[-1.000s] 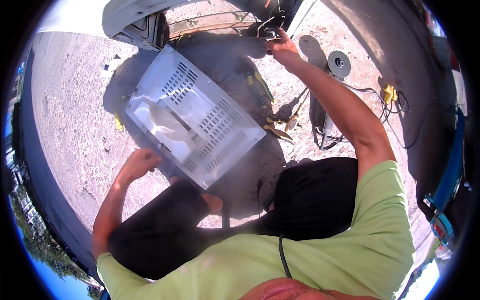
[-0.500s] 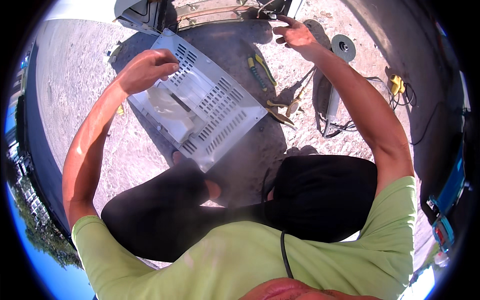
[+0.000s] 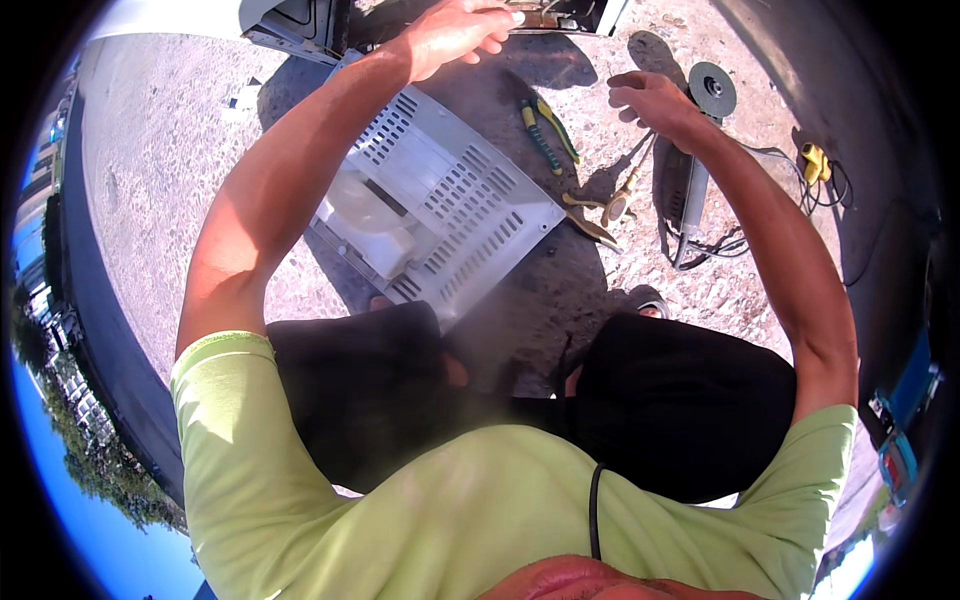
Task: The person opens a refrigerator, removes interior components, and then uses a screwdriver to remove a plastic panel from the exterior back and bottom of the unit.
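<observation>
My left hand [image 3: 455, 38] reaches over the front of a white appliance's opened body [image 3: 545, 20], fingers stretched out; whether the fingertips touch it I cannot tell. My right hand [image 3: 655, 103] hovers with loosely bent, parted fingers and nothing in them. Beside it lies an angle grinder [image 3: 692, 195] with a dark disc. Below my left forearm rests a slotted white metal panel [image 3: 480, 205], with a pale plastic housing [image 3: 375, 225] on it. Between panel and grinder lie green-and-yellow pliers [image 3: 541, 138] and a second hand tool with tan handles [image 3: 592, 230].
The grinder's cable trails right toward a yellow connector [image 3: 815, 163] with a coiled dark cord. A small pale scrap [image 3: 243, 97] lies on the rough concrete at the left. My bent knees, in black, border the near side of the panel.
My left hand has moved from above the slotted panel up and right to the appliance. My right hand has drawn back from the appliance's edge, toward the grinder.
</observation>
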Motion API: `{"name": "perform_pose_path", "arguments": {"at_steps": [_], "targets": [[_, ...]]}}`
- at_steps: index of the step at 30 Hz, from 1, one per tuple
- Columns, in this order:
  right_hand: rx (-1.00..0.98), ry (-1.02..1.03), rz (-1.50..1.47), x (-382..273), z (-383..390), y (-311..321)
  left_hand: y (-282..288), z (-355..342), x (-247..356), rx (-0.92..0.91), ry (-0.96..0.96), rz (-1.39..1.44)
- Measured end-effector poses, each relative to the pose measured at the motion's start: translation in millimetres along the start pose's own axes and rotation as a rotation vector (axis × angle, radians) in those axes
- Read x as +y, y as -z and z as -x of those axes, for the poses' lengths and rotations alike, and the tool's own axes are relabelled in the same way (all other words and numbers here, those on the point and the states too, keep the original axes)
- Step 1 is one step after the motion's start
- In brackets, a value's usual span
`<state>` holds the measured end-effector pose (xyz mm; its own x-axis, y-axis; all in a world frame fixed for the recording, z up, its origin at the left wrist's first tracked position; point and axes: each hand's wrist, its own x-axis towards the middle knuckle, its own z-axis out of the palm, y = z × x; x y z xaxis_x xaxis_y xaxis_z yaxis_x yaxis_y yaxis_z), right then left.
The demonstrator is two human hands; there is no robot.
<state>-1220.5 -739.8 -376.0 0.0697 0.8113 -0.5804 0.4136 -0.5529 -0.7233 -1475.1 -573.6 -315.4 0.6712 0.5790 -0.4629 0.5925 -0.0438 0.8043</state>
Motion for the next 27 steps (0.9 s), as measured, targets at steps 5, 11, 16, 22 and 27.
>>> {"name": "perform_pose_path", "arguments": {"at_steps": [5,11,16,22,27], "targets": [[-0.096,0.095,0.015,15,-17,-26,-14,-18,24,0.053,-0.046,0.139],[-0.16,0.196,0.132,22,-25,-46,-33,-59,27,0.128,-0.163,0.438],[-0.221,0.18,0.056,14,-20,-32,-41,-86,35,0.251,-0.168,0.242],[-0.181,0.13,0.074,21,-14,-20,-47,-101,31,0.098,-0.126,0.559],[-0.185,0.106,0.06,24,-12,-26,-31,-138,-7,0.095,-0.189,0.484]]}}
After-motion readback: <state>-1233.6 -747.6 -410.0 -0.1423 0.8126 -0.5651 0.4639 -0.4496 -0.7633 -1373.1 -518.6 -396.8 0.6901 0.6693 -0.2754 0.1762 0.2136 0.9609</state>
